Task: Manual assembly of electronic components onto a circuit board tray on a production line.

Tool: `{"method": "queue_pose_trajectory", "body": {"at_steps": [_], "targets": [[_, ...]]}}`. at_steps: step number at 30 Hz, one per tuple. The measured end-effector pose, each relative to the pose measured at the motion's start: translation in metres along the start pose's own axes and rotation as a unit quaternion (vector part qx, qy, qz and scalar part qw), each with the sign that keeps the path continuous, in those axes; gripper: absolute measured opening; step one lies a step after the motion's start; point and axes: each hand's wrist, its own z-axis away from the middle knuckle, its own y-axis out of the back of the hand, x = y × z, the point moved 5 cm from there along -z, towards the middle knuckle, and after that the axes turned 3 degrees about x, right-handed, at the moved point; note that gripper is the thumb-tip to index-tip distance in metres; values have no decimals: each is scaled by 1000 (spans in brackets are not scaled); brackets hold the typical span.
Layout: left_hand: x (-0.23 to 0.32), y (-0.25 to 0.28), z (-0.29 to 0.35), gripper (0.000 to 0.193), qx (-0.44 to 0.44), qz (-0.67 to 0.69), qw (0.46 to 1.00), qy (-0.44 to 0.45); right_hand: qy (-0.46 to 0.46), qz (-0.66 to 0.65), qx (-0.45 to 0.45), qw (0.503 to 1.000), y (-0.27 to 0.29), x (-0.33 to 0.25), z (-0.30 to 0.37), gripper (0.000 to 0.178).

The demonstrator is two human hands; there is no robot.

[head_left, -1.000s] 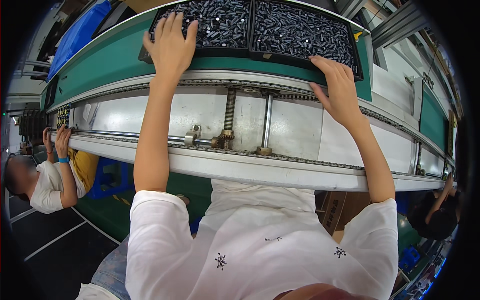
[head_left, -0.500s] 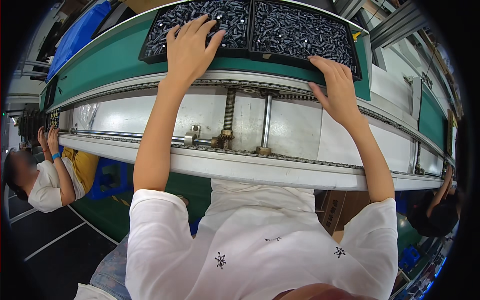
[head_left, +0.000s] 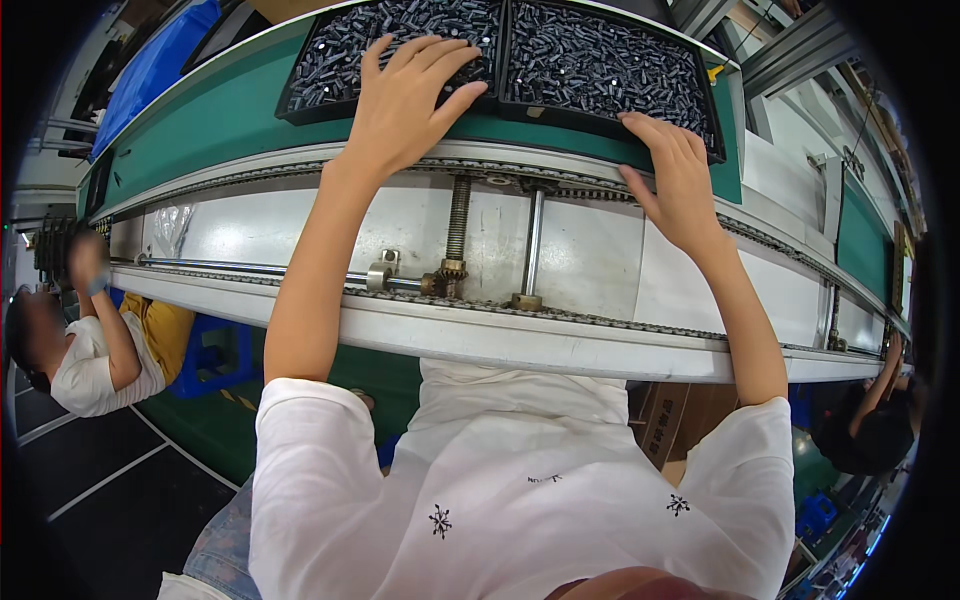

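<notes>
**Left hand (head_left: 410, 108) shifts rightward over the left tray (head_left: 318, 114)**

In the head view, the only one we have, we see one main change: our left hand has moved to the right, from the left part of the left tray toward its divider side. Our right hand (head_left: 678, 178) stays at the same place, on the front rim of the right tray (head_left: 575, 121). For the work, we judge this to mean that the left hand is now over a different portion of the same small dark parts (head_left: 338, 62). These parts fill both trays, which stand side by side on the green mat (head_left: 205, 130), beyond the chain line (head_left: 550, 347).

The left fingers are spread and lightly bent, with the thumb apart; we see nothing gripped, but we cannot tell if a small part is hidden below the fingertips. The right hand is also loose, fingertips at the rim, thumb lower and away from them, and it clasps nothing that we can see.

At the far left, a co-worker (head_left: 112, 360) has raised the hands; they are blurred.

About writing: the brown box (head_left: 672, 420) under the line carries dark printed characters, and the white shirt (head_left: 540, 440) has small lettering between two snowflake-like motifs. On the right tray's front wall there is a tan patch (head_left: 536, 113), too small to read.
</notes>
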Motion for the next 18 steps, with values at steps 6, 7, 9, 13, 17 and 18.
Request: {"method": "queue_pose_trajectory", "body": {"at_steps": [6,7,9,13,17,18], "targets": [[-28,17,-14,23,320,70,944,-39,9,1,10,1000,0,-2,-2,58],[-32,21,-7,13,467,132,872,-70,7,0,11,1000,-1,-1,0,58],[-53,8,2,28,313,83,946,3,4,1,10,1000,1,2,3,58],[-98,-13,23,63,-53,-43,984,164,5,1,12,1000,1,0,1,57],[-110,-18,17,77,-115,-76,968,212,2,4,13,1000,0,1,3,56],[-113,-18,16,81,-117,-95,961,233,0,5,13,1000,0,1,4,56]]}}
